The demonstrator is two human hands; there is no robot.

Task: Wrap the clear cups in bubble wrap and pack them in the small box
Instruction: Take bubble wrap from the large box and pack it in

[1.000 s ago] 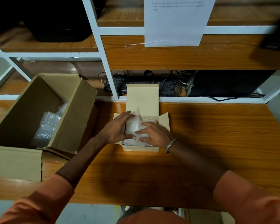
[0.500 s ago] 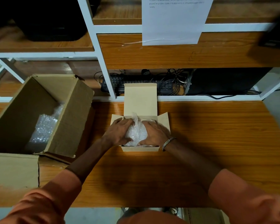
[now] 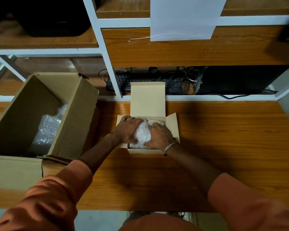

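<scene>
The small box [image 3: 148,100] stands open in the middle of the wooden table, its lid flap upright at the back and its side flaps spread. A bubble-wrapped bundle [image 3: 142,133] sits inside it, rising above the rim. My left hand [image 3: 127,129] presses on the bundle's left side and my right hand [image 3: 158,135] on its right side. Both hands have their fingers curled over the wrap. The cup inside the wrap is hidden. More bubble wrap shows low in the box under the bundle.
A large open cardboard box [image 3: 70,124] stands at the left with bubble wrap [image 3: 47,129] in its bottom. White-framed shelving rises behind the table, holding a keyboard [image 3: 140,80] and cables. A paper sheet [image 3: 183,19] hangs above.
The bundle has gone from upright and tall to pushed down into the small box. Both hands closed in over it from the sides and now press lower.
</scene>
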